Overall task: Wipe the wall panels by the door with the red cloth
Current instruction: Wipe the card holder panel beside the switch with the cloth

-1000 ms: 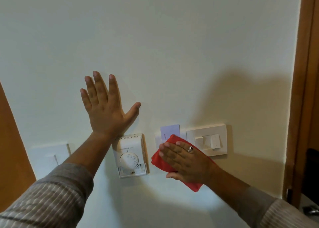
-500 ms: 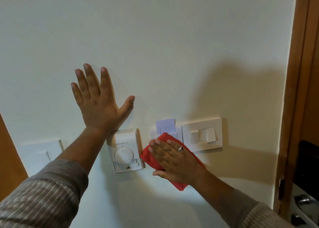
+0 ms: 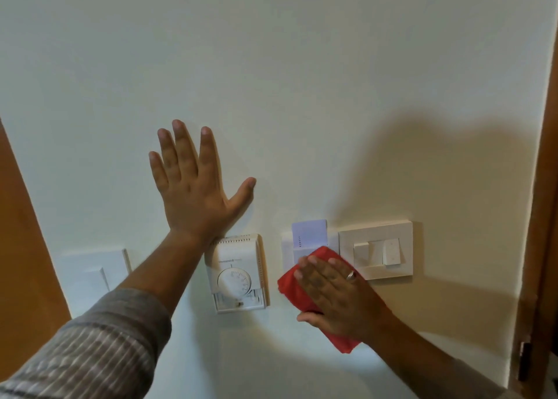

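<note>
The person faces a pale cream painted wall (image 3: 271,66), both arms stretched out in grey striped sleeves (image 3: 90,353). The left hand (image 3: 193,193) lies flat against the wall with fingers spread wide and thumb out to the right, gripping nothing; its wrist sits just above the top left corner of a white boxy thermostat with a round dial (image 3: 237,273). The right hand (image 3: 332,296), a ring on one finger, presses palm-down with fingers extended over the crumpled red cloth (image 3: 290,287), pinning it against the wall rather than closing round it. The cloth covers the lower part of a white key-card holder panel (image 3: 288,247), out of whose top a pale rectangular card (image 3: 309,232) sticks up. Just right of the cloth sits a cream rectangular switch plate with two rockers (image 3: 377,250), the cloth's upper edge meeting its left side. Far to the left, partly behind the left forearm, is another white switch plate (image 3: 96,272). Brown wooden door frames border the scene, one at the right (image 3: 543,217) and one at the left edge (image 3: 24,217).
</note>
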{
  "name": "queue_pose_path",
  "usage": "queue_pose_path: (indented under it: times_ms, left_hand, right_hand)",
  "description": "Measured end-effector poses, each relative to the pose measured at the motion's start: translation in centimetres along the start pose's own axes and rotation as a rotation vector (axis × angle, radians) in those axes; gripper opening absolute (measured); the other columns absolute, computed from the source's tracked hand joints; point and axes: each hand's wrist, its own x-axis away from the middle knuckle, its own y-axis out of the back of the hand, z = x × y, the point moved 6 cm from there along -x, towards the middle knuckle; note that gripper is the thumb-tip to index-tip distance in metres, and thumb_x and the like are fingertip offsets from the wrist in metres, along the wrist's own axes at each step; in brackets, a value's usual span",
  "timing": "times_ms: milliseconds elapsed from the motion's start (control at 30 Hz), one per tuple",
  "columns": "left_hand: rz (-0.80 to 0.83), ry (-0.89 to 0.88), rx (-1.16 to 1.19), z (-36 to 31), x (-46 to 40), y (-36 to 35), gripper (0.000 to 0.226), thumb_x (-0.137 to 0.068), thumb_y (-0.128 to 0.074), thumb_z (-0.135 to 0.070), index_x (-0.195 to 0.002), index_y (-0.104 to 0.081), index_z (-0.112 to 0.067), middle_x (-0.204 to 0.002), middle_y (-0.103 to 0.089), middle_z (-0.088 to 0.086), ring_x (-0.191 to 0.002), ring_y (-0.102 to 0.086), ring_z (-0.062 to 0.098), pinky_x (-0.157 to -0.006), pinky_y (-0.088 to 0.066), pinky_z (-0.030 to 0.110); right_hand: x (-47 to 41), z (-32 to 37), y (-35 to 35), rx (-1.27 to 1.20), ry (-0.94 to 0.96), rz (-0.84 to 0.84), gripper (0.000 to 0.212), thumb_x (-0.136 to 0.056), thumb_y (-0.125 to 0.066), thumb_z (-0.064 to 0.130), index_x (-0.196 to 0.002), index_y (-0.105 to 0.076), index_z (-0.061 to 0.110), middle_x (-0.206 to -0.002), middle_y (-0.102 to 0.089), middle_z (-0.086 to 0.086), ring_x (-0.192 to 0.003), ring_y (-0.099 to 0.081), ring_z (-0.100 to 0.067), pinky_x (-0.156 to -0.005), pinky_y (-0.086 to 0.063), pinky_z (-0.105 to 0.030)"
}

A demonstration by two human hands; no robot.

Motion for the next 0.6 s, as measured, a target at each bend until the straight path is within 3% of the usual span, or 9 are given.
queue_pose_path:
  times_ms: [133,200,333,400,500,600]
  left_hand:
    - [-0.009,0.008,-0.006,-0.1,0.0,-0.1,0.104,-0.089,-0.035,-0.08,-0.162,-0.009,-0.011,-0.168,-0.004,0.028,-0.155,-0.002,0.049,-0.124,0.0,0.061]
    - [-0.012,0.009,-0.008,-0.1,0.0,-0.1,0.104,-0.089,-0.036,-0.08,-0.162,-0.01,-0.011,-0.168,-0.004,0.029,-0.155,-0.003,0.049,-0.124,-0.001,0.061]
    - [0.001,0.003,0.001,-0.1,0.1,0.0,0.104,-0.089,-0.035,-0.08,-0.162,-0.008,-0.012,-0.168,-0.003,0.028,-0.155,-0.001,0.048,-0.124,-0.001,0.062]
    - [0.001,0.002,0.003,0.0,0.1,0.1,0.104,-0.089,-0.035,-0.081,-0.162,-0.007,-0.013,-0.168,-0.002,0.027,-0.156,-0.001,0.047,-0.124,-0.001,0.062]
    - [-0.002,0.005,-0.003,0.0,0.0,0.0,0.104,-0.088,-0.037,-0.08,-0.163,-0.007,-0.013,-0.169,-0.002,0.027,-0.156,-0.001,0.047,-0.124,-0.001,0.062]
    - [-0.009,0.006,-0.006,0.0,0.0,-0.1,0.105,-0.088,-0.037,-0.08,-0.163,-0.008,-0.013,-0.168,-0.003,0.027,-0.156,-0.002,0.048,-0.124,-0.001,0.061]
  right_hand:
    - [-2.1,0.1,0.3,-0.035,-0.253,-0.043,0.102,-0.094,-0.037,0.075,-0.159,-0.011,0.002,-0.168,-0.004,-0.019,-0.156,-0.007,-0.035,-0.127,-0.002,-0.049]
    - [-3.1,1.2,0.1,-0.086,-0.267,-0.02,0.102,-0.093,-0.035,0.076,-0.159,-0.013,0.001,-0.168,-0.006,-0.02,-0.156,-0.008,-0.036,-0.127,-0.002,-0.05]
    - [-2.1,1.5,0.1,-0.064,0.061,0.025,0.094,-0.097,-0.035,0.07,-0.16,-0.009,0.005,-0.169,0.003,-0.016,-0.157,-0.001,-0.032,-0.127,0.002,-0.045]
    - [-1.5,0.2,0.4,-0.041,0.119,0.014,0.092,-0.098,-0.036,0.067,-0.16,-0.005,0.006,-0.169,0.005,-0.014,-0.157,0.0,-0.031,-0.128,0.0,-0.044]
    - [-1.8,-0.3,1.0,-0.012,-0.091,-0.034,0.096,-0.096,-0.035,0.071,-0.159,-0.008,0.004,-0.169,0.002,-0.016,-0.156,-0.003,-0.033,-0.127,-0.006,-0.046]
    - [-2.3,1.6,0.5,-0.078,-0.306,0.014,0.1,-0.094,-0.03,0.075,-0.159,-0.008,0.002,-0.168,0.001,-0.019,-0.156,-0.001,-0.035,-0.127,-0.001,-0.048]
